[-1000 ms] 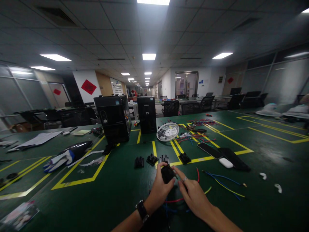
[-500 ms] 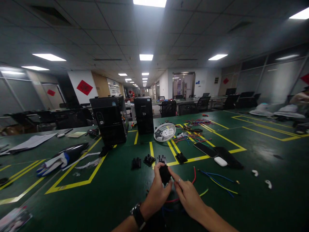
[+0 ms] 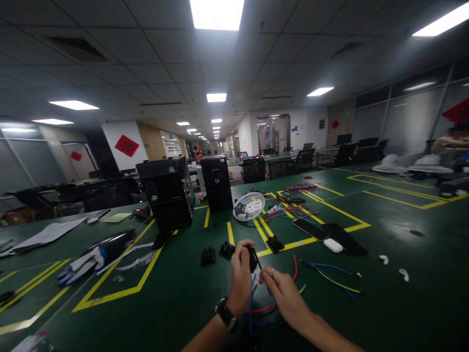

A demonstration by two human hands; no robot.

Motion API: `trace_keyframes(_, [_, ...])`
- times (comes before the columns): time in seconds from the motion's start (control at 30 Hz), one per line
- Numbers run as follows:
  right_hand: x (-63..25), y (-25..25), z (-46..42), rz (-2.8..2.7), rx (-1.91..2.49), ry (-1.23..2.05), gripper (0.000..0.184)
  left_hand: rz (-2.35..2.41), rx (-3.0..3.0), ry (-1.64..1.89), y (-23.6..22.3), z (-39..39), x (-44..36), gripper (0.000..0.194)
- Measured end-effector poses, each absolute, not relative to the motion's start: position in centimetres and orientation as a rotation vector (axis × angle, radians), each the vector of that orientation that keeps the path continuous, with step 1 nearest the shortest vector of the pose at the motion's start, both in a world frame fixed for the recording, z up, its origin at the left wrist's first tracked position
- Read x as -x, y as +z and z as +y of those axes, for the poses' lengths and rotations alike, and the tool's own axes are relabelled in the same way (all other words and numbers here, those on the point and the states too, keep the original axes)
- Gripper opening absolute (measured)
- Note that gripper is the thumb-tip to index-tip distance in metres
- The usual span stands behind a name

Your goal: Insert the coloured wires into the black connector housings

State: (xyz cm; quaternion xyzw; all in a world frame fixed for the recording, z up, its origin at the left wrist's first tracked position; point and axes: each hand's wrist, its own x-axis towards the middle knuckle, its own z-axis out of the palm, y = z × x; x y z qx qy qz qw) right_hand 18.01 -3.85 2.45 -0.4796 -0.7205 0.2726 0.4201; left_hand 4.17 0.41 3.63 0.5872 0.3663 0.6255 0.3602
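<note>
My left hand (image 3: 241,276), with a watch on the wrist, is closed around a small black plastic part (image 3: 252,259) and tilts it. Close on its right, my right hand (image 3: 286,293) has thumb and forefinger pinched together by the part's lower edge. A thin dark strip shows above those fingertips; whether they grip it is unclear. Blue and red wires (image 3: 264,309) hang or lie beneath both hands. Similar black parts lie on the table beyond: one at the left (image 3: 208,256), a second beside it (image 3: 227,250), and another right of my left hand (image 3: 274,243).
Two black computer towers (image 3: 166,198) (image 3: 216,183) stand ahead on the green table. A white basket (image 3: 249,206), loose wires (image 3: 331,274), a phone (image 3: 310,229), a white earbud case (image 3: 333,245) and a glove (image 3: 82,264) lie around. A person (image 3: 452,142) is at the far right.
The black part has turned in my left hand and now shows more edge-on. My right fingers have shifted lower along it. One black part on the table is now hidden behind my left hand.
</note>
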Motion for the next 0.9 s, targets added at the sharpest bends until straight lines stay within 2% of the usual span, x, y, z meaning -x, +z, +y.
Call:
trace_keyframes(0.1, [-19.6,6.1,-3.4,-1.947,1.242,0.619,0.040,0.860,-1.749,1.586,4.1,0.5,-3.0,0.040])
trace_keyframes(0.2, [-20.2,8.6,-3.6,-2.024,1.269,0.537,0.039,0.732,-1.552,1.595,4.5,0.4,-3.0,0.042])
trace_keyframes(0.33, [-17.5,5.3,-5.0,-1.986,1.320,0.386,0.037,0.703,-0.979,1.763,6.4,2.8,-2.8,0.035])
trace_keyframes(0.43, [-14.9,1.1,-6.3,-2.248,1.315,0.303,0.027,0.848,-0.539,1.989,8.3,6.2,-0.6,0.027])
trace_keyframes(0.5, [-13.8,0.2,-6.7,-2.356,1.288,0.243,0.024,0.858,-0.645,1.945,8.8,7.6,1.0,0.026])
trace_keyframes(0.6, [-13.3,2.1,-6.4,-2.295,1.246,0.102,0.017,0.854,-0.951,1.670,7.9,7.1,1.7,0.035])
trace_keyframes(0.67, [-13.8,4.0,-5.5,-2.148,1.242,0.027,0.026,0.880,-1.068,1.519,6.6,5.7,0.9,0.042])
trace_keyframes(0.8, [-15.6,5.5,-2.4,-2.040,1.130,0.047,0.061,0.934,-1.179,1.337,4.2,3.5,-1.7,0.044])
trace_keyframes(0.9, [-17.4,4.8,0.1,-2.196,0.987,0.213,0.066,0.947,-1.265,1.259,3.3,3.5,-2.6,0.045])
